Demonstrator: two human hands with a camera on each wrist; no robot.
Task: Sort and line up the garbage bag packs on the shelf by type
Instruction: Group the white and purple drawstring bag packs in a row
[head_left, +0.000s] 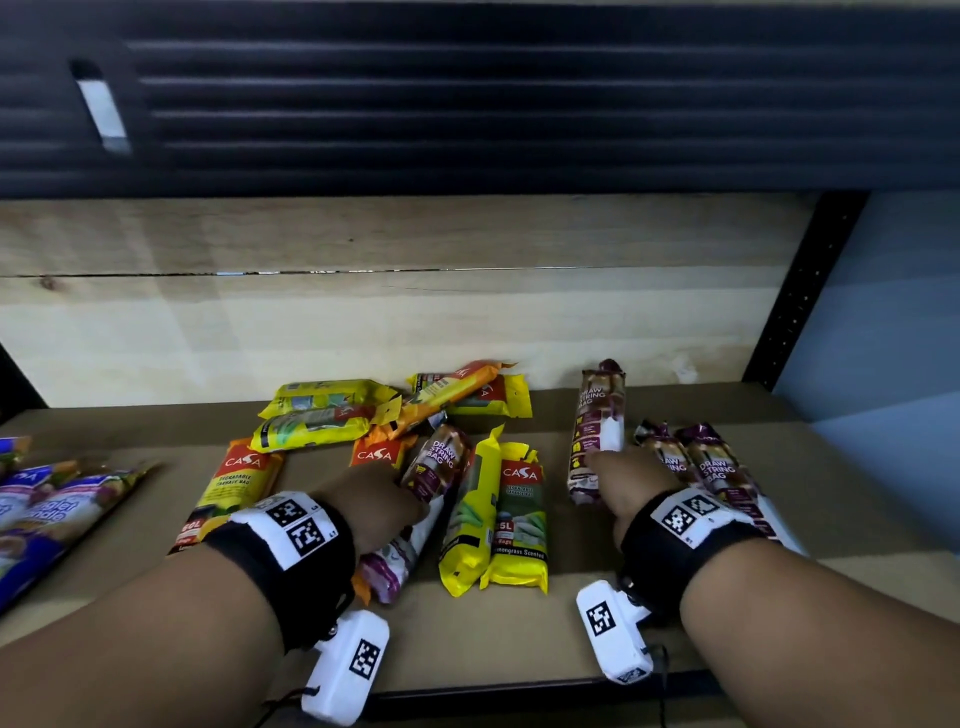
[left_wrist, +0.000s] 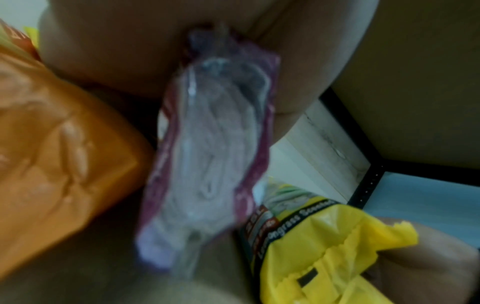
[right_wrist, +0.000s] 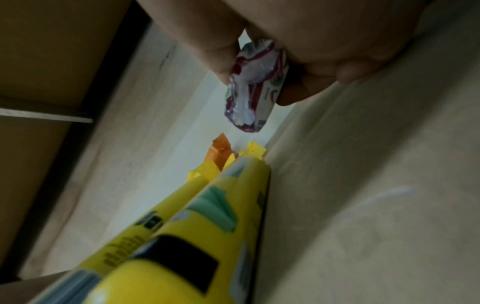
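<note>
My left hand (head_left: 408, 496) grips a maroon drawstring-bag pack (head_left: 435, 461) lying among the mixed packs at the shelf's middle. In the left wrist view that pack (left_wrist: 207, 156) runs out from under the palm, blurred. My right hand (head_left: 605, 470) holds a second maroon drawstring pack (head_left: 596, 415) near its lower half; the right wrist view shows its end (right_wrist: 255, 90) pinched between thumb and fingers. Two more maroon packs (head_left: 719, 467) lie just right of that hand. Yellow packs (head_left: 514, 519) lie between my hands; orange packs (head_left: 234, 488) and more yellow ones (head_left: 322, 415) lie left and behind.
Purple-blue packs (head_left: 47, 514) lie at the far left of the brown shelf board (head_left: 571, 623). A pale wooden back panel (head_left: 363, 322) closes the rear, and a black upright (head_left: 800, 296) stands at the right. Bare board shows at the shelf's front.
</note>
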